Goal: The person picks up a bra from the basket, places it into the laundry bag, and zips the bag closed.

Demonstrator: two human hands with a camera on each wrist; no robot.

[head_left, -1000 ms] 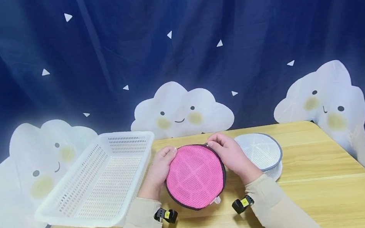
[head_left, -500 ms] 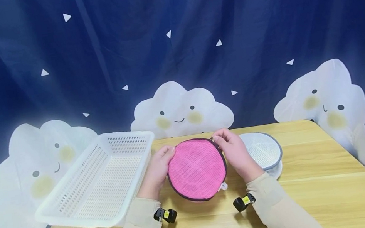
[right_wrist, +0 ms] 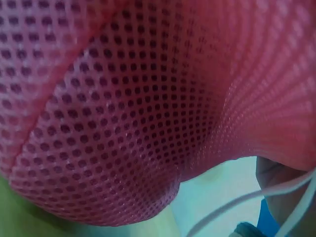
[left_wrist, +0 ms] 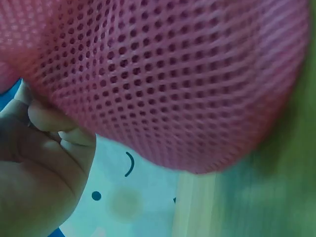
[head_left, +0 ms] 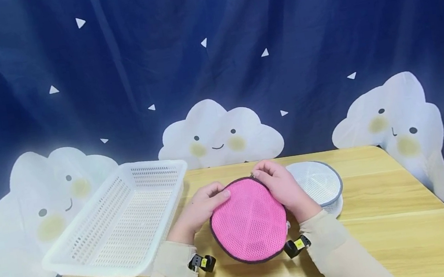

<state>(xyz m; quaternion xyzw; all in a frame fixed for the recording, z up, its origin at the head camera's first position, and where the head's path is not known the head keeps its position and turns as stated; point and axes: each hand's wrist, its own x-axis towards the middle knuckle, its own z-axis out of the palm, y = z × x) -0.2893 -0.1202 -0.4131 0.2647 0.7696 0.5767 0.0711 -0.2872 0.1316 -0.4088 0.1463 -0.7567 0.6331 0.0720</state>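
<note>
In the head view a round pink mesh laundry bag with dark edging is held up over the table, its flat face toward me. My left hand grips its upper left edge, thumb on the face. With thumb and fingers my right hand pinches the dark edging at the upper right, by the small zipper end. Up close, the left wrist view shows the bag's mesh side bulging below the left hand. Sagging mesh fills most of the right wrist view, with a fingertip of the right hand at its edge.
A white slotted plastic basket stands on the left of the wooden table. To the right, behind my right hand, lie white mesh bags, the top one edged in grey. A dark blue curtain with clouds hangs behind the table.
The pink bag tilts and shifts slightly right and toward me, and its white tag moves to its right side. My left thumb slides further over its face; my right hand keeps its pinch.
</note>
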